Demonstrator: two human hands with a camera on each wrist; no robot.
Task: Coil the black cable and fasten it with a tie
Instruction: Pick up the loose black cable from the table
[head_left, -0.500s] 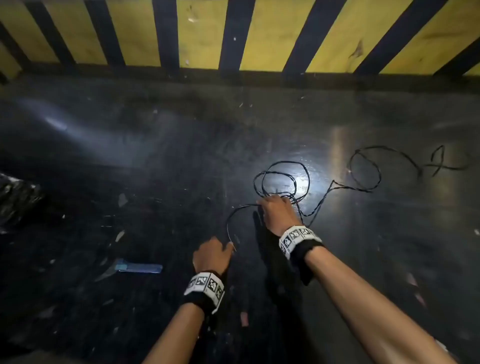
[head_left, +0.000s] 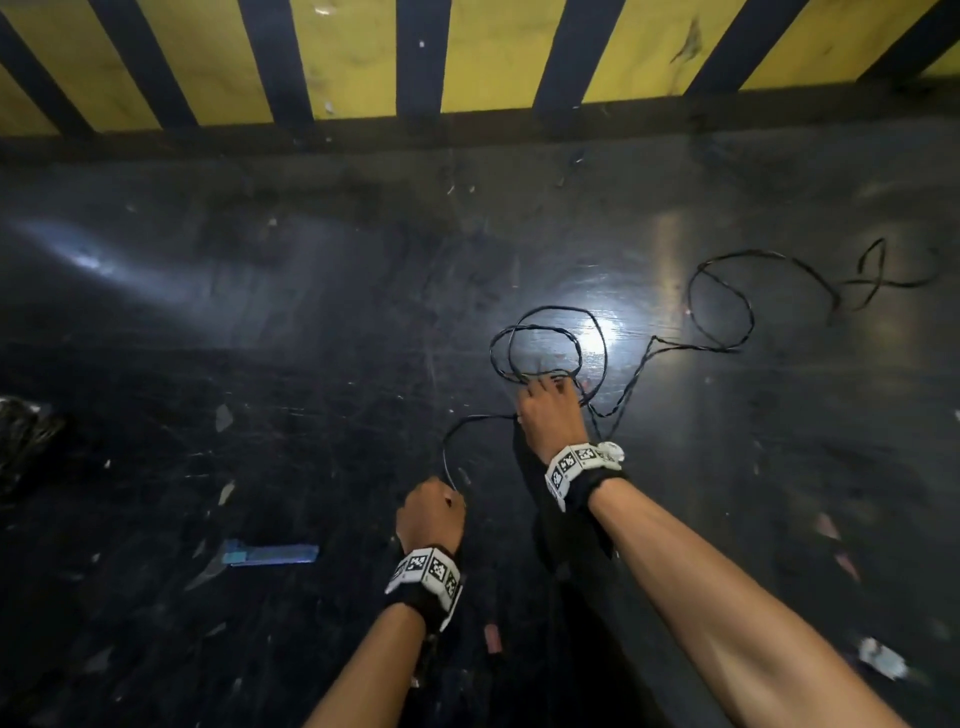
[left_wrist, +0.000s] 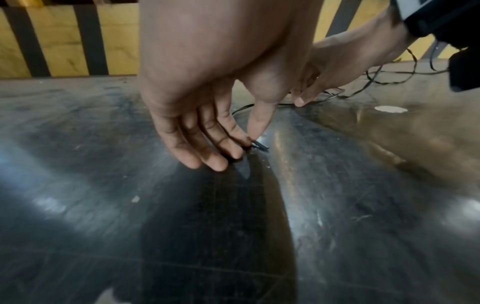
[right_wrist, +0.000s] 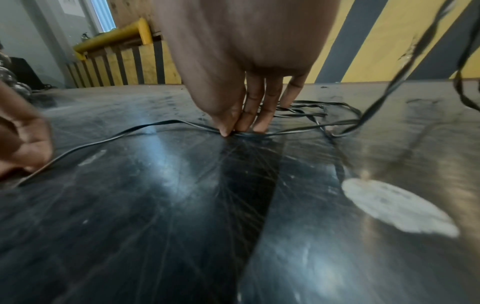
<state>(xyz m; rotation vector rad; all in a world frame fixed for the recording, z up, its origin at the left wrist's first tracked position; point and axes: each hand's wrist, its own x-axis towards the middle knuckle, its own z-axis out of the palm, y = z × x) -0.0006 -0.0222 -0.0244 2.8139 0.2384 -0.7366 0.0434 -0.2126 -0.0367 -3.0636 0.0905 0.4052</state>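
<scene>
A thin black cable (head_left: 558, 309) lies on the dark, scratched surface in two or three loose loops, and its tail winds off to the right. My right hand (head_left: 548, 395) reaches down at the near side of the loops. In the right wrist view its thumb and fingers (right_wrist: 233, 129) pinch the gathered strands against the surface. From there the cable (right_wrist: 116, 135) arcs left to my left hand (head_left: 452, 499), which pinches the cable's end (left_wrist: 261, 146) between thumb and forefinger just above the surface. No tie is in sight.
A yellow and black striped wall (head_left: 493, 57) borders the far edge. A flat blue strip (head_left: 270, 555) lies left of my left hand. A dark bundle (head_left: 21, 431) sits at the left edge, and small scraps such as a white one (head_left: 880, 657) are scattered about.
</scene>
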